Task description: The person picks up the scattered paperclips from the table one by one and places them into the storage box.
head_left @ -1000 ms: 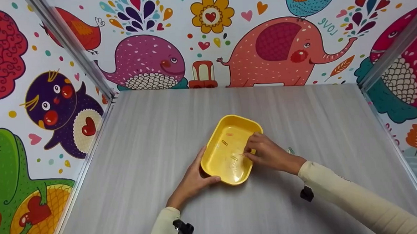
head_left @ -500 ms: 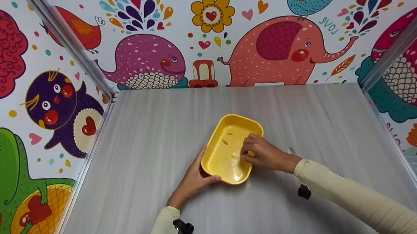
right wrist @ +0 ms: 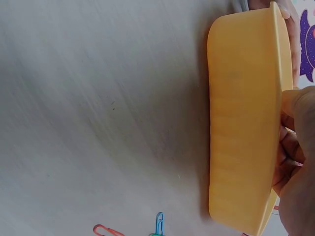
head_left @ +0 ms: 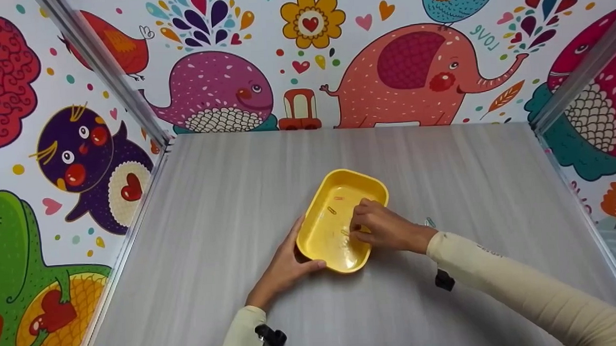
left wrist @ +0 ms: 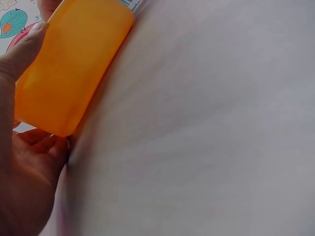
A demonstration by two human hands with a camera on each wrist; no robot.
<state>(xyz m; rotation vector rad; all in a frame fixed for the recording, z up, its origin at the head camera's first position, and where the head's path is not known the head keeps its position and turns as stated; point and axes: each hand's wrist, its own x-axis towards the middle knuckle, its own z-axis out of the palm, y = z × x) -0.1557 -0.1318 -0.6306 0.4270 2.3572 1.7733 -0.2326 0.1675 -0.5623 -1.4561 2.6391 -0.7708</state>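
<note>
A yellow plastic tray (head_left: 338, 256) stands on the table, a little right of the middle. My left hand (head_left: 286, 266) grips its near left corner, thumb along the near rim and fingers against the left side. Several paper clips lie on the tray floor, among them a pink paper clip (head_left: 339, 198) and a dark yellow paper clip (head_left: 332, 210). My right hand (head_left: 387, 226) reaches over the right rim with bent fingers. Its fingertips are right at a pale yellow paper clip (head_left: 345, 233); I cannot tell whether they pinch anything.
Outside the tray, beside my right wrist, a green paper clip (head_left: 430, 222) lies on the table. In the right wrist view a red paper clip (right wrist: 108, 230) and a blue paper clip (right wrist: 159, 223) lie there. Printed panels (head_left: 219, 93) with metal corner posts enclose the table's back and sides.
My right hand has moved a little left, farther over the tray, toward the pale yellow paper clip. My left hand and the tray stay in place.
</note>
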